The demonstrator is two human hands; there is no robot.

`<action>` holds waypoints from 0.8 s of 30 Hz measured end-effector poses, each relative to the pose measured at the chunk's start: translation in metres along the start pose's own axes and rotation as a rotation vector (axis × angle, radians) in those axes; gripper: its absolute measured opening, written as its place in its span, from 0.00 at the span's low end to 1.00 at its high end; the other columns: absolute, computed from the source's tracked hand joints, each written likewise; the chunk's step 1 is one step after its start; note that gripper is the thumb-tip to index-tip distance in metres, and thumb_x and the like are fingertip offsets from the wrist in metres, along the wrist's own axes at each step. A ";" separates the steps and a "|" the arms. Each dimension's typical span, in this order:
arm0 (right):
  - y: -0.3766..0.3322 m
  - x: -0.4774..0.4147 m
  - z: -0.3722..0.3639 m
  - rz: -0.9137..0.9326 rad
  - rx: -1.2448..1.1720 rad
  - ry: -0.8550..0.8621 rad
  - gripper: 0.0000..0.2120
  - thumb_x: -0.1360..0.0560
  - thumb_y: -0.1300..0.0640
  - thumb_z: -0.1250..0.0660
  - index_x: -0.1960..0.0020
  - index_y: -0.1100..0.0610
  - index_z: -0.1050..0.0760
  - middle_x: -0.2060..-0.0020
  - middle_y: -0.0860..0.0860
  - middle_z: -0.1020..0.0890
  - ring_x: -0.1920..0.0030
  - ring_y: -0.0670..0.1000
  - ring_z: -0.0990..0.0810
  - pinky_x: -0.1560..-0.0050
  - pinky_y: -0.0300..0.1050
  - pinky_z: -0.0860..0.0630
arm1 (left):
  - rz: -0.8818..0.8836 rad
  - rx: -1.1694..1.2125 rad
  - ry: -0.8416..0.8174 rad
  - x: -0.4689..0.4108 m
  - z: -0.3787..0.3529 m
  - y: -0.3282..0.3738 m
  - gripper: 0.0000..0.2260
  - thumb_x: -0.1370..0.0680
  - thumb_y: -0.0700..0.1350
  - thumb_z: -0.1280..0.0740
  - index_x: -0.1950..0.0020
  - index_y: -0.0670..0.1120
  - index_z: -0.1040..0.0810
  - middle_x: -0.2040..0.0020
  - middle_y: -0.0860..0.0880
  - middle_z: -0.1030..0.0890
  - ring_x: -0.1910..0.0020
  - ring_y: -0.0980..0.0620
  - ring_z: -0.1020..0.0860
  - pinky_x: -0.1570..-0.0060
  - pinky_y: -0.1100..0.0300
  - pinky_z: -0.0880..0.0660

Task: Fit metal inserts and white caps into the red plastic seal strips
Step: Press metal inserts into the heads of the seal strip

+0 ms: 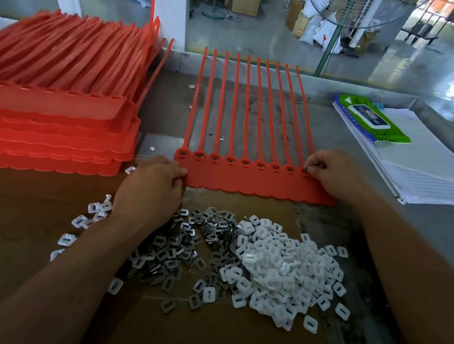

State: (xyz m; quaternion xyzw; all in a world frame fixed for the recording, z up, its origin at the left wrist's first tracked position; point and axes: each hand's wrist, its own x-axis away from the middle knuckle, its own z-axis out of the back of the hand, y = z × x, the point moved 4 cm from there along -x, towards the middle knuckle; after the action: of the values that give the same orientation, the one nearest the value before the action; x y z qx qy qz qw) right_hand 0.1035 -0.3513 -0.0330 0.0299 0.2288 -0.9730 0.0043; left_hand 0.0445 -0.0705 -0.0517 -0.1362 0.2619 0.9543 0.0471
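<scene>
Red seal strip sheet (250,181) lay flat on grey metal table (430,229), tails pointing away. Left hand (150,187) gripped its left edge. Right hand (333,172) pinched at the rightmost socket; whether it held anything, could not tell. Metal inserts (180,247) and white caps (287,273) heaped on cardboard (196,342). Stacked strips (48,106) left. Green wipes pack (373,119), label unreadable, on lined paper (438,178). Pedestal fan (360,4) on the warehouse floor beyond.

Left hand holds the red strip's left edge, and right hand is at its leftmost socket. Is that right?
Not quite. The head view shows the right hand at the rightmost socket of the red strip, not the leftmost. The left hand does hold its left edge.
</scene>
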 end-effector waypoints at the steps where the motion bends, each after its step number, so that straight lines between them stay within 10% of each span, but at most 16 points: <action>1: 0.000 -0.001 0.000 -0.006 0.007 -0.005 0.10 0.25 0.63 0.37 0.62 0.51 0.27 0.60 0.47 0.24 0.55 0.47 0.27 0.51 0.44 0.32 | 0.001 0.000 0.000 0.000 0.000 0.000 0.11 0.25 0.39 0.38 0.45 0.43 0.20 0.43 0.45 0.22 0.46 0.48 0.24 0.46 0.60 0.33; 24: -0.003 -0.001 0.003 -0.003 0.091 0.119 0.04 0.28 0.63 0.31 0.55 0.60 0.18 0.58 0.50 0.19 0.59 0.43 0.28 0.53 0.38 0.33 | -0.003 0.004 -0.002 0.001 0.001 0.002 0.11 0.25 0.38 0.38 0.45 0.43 0.20 0.45 0.44 0.21 0.47 0.47 0.24 0.48 0.60 0.33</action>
State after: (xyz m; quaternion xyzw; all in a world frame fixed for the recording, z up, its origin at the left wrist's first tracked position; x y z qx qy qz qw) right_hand 0.1038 -0.3501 -0.0288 0.0875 0.1844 -0.9789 -0.0123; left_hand 0.0431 -0.0716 -0.0505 -0.1356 0.2637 0.9538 0.0490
